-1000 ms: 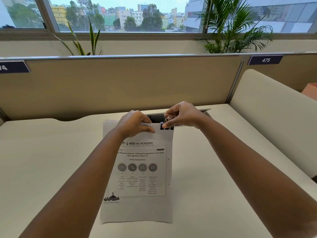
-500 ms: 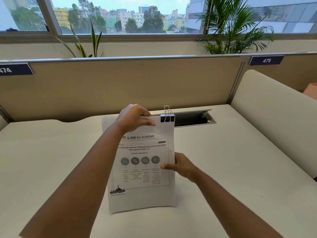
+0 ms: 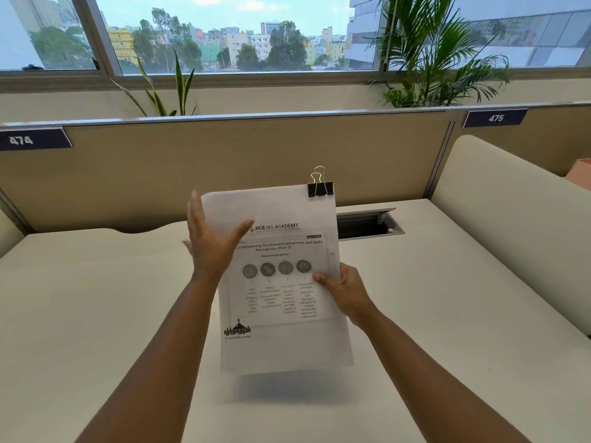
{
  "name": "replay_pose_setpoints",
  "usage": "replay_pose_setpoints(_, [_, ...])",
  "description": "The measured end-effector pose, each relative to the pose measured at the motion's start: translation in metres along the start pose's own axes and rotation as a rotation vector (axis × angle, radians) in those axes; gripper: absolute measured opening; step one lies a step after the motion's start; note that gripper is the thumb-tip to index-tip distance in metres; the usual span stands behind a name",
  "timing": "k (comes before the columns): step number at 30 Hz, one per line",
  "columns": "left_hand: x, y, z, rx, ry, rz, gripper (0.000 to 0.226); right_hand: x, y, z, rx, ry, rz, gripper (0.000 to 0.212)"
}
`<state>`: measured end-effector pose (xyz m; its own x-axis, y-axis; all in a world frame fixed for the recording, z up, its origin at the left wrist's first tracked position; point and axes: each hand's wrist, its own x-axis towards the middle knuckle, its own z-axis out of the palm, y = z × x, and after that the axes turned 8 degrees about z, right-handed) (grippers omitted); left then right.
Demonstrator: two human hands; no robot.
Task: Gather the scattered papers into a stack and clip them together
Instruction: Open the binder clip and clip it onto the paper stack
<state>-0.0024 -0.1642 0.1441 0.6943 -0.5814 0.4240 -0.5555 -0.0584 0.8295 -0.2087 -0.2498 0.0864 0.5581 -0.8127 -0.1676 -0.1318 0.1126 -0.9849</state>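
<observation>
A stack of white printed papers (image 3: 281,292) hangs in the air above the desk, tilted up toward me. A black binder clip (image 3: 320,188) with silver wire handles grips its top right corner. My right hand (image 3: 343,290) pinches the stack's right edge at mid height, thumb on the front. My left hand (image 3: 211,244) is at the stack's upper left edge, fingers spread and blurred; the thumb lies over the page, and I cannot tell if it touches.
The pale desk (image 3: 96,314) spreads below. An open cable slot (image 3: 367,223) lies behind the papers. A tan partition (image 3: 224,161) with labels 474 and 475 runs across the back, and a padded divider (image 3: 511,225) stands at the right.
The papers have been lifted off the desk and raised. My right hand left the clip and took the right edge. My left hand let go of the top edge and opened.
</observation>
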Motion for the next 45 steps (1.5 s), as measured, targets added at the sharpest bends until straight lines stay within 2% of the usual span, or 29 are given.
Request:
replay_pose_setpoints(2, [-0.014,-0.019,-0.007,-0.398,-0.204,-0.247,0.122,0.002,-0.006,-0.003,0.046,-0.013,0.030,0.014])
replay_pose_setpoints(3, [-0.021,-0.028,-0.011,-0.549,-0.337,-0.339,0.118,0.002,-0.008,-0.005,0.065,-0.027,0.056,0.016])
replay_pose_setpoints(4, [-0.029,-0.036,-0.013,-0.619,-0.431,-0.407,0.104,0.002,-0.010,-0.007,0.072,-0.047,0.082,0.015])
replay_pose_setpoints(5, [-0.035,-0.044,-0.015,-0.651,-0.476,-0.447,0.080,0.002,-0.011,-0.008,0.069,-0.071,0.110,0.014])
replay_pose_setpoints(7, [-0.044,-0.053,-0.013,-0.666,-0.444,-0.474,0.025,0.001,-0.011,-0.008,0.042,-0.101,0.159,0.012])
replay_pose_setpoints(8, [-0.046,-0.055,-0.012,-0.649,-0.410,-0.465,0.015,0.001,-0.010,-0.006,0.028,-0.087,0.174,0.009])
replay_pose_setpoints(10, [-0.048,-0.057,-0.009,-0.576,-0.359,-0.434,0.015,0.002,-0.005,0.000,-0.001,0.009,0.192,0.014])
replay_pose_setpoints(12, [-0.051,-0.055,-0.006,-0.537,-0.312,-0.415,0.015,0.003,-0.001,0.008,-0.139,0.153,0.167,0.023])
replay_pose_setpoints(15, [-0.059,-0.053,0.001,-0.632,-0.259,-0.398,0.015,0.003,0.004,0.018,-0.443,0.336,0.098,0.032])
replay_pose_setpoints(18, [-0.063,-0.051,0.004,-0.775,-0.252,-0.402,0.020,0.002,0.005,0.023,-0.510,0.397,0.098,0.033])
replay_pose_setpoints(20, [-0.061,-0.051,0.005,-0.796,-0.233,-0.414,0.013,0.002,0.004,0.022,-0.463,0.374,0.087,0.032])
replay_pose_setpoints(23, [-0.053,-0.053,0.003,-0.774,-0.162,-0.435,0.017,-0.003,0.007,0.020,-0.351,0.217,0.078,0.034])
replay_pose_setpoints(25, [-0.048,-0.052,0.001,-0.752,-0.113,-0.432,0.017,-0.007,0.013,0.020,-0.410,0.151,0.090,0.035])
replay_pose_setpoints(28, [-0.043,-0.050,0.000,-0.724,-0.090,-0.445,0.017,-0.011,0.021,0.024,-0.475,0.190,0.056,0.031])
replay_pose_setpoints(30, [-0.042,-0.049,0.001,-0.708,-0.127,-0.471,0.015,-0.012,0.022,0.027,-0.475,0.221,0.041,0.030])
replay_pose_setpoints(35, [-0.056,-0.066,-0.007,-0.604,-0.377,-0.600,0.032,-0.006,0.020,0.031,-0.475,0.244,0.038,0.030])
replay_pose_setpoints(37, [-0.065,-0.079,-0.012,-0.552,-0.391,-0.628,0.033,-0.002,0.019,0.033,-0.474,0.235,0.043,0.030])
replay_pose_setpoints(45, [-0.050,-0.102,-0.028,-0.334,-0.121,-0.541,0.027,0.019,0.017,0.075,-0.419,0.133,0.040,0.036])
